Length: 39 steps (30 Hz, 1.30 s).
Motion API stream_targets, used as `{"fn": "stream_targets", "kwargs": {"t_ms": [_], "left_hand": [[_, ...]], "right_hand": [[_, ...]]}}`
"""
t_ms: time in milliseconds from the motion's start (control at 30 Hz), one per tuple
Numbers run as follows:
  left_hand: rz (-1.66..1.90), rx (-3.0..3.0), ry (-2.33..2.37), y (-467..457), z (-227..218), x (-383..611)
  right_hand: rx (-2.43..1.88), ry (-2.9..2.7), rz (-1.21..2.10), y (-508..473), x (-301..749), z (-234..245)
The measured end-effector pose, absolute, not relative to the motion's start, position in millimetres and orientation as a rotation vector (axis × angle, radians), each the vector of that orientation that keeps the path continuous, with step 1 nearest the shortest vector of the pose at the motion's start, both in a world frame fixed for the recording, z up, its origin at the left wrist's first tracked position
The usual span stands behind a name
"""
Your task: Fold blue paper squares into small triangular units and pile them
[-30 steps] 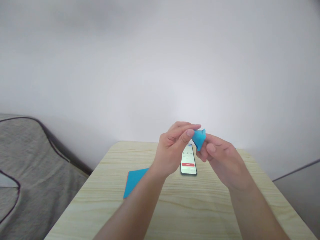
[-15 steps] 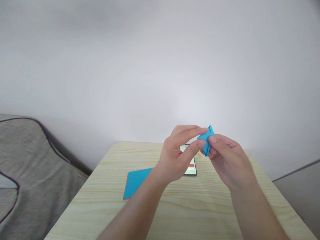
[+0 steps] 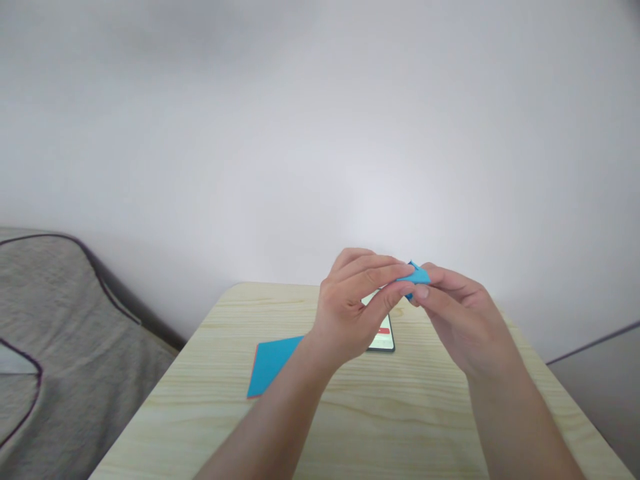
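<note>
You held a small, light-blue piece of folded paper [image 3: 421, 275] in the air above the pale wood-grain bench [image 3: 380, 427], pinched from both sides. Your left grip [image 3: 345, 313] had thumb and forefinger closed on its left end; your right grip [image 3: 463, 317] pinched its right end between thumb and fingers.

Handling, as judged: very light, stiff along the folds, soft across the open faces, apt to crease or crush under a hard squeeze, with little tendency to slip from dry skin. The sound place to take hold was the layered folded edges, by the fingertips, with the thin flaps left free.

Orientation: the visible body lay crosswise, its apparent long axis running from your left fingertips to your right. A small corner pointed upward near your left fingertips, and a darker fold showed below. Your fingers covered both ends, so the true long axis could not be confirmed.

Beyond your left grip lay a black-edged phone with a lit screen [image 3: 383, 340], partly hidden.
</note>
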State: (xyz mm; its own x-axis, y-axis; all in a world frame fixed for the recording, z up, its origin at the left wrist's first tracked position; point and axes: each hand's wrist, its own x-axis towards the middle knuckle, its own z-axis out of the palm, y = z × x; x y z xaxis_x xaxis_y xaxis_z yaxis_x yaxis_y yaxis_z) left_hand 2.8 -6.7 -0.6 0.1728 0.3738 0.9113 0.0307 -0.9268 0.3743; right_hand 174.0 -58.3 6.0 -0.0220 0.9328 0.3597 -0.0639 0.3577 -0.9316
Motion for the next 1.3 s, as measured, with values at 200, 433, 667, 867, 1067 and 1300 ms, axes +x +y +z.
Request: {"fn": "stream_targets", "kwargs": {"t_ms": [200, 433, 667, 867, 1067, 1300], "left_hand": [[1.718, 2.005, 0.578, -13.9, 3.0, 0.9], [1.364, 1.602, 0.634, -10.4, 1.7, 2.2], [1.209, 1.537, 0.52, -6.8, 1.2, 0.9], [1.208, 1.594, 0.562, -4.7, 1.4, -0.4], [1.195, 1.614, 0.591, -5.6, 0.2, -0.3], [1.175, 1.691, 0.574, -10.6, 0.8, -2.4]], "right_hand": [[-1.02, -1.268, 0.847, -60.5, 170.4, 10.7], [-1.091, -1.377, 0.93, -58.0, 169.2, 9.9], [-1.153, -1.424, 1.013, -53.8, 176.8, 1.5], [-1.184, -1.451, 1.002, -55.8, 180.6, 3.1], [-1.201, -1.388, 0.939, -52.4, 182.2, -0.5], [-1.095, -1.223, 1.014, -49.1, 180.8, -2.3]]}}
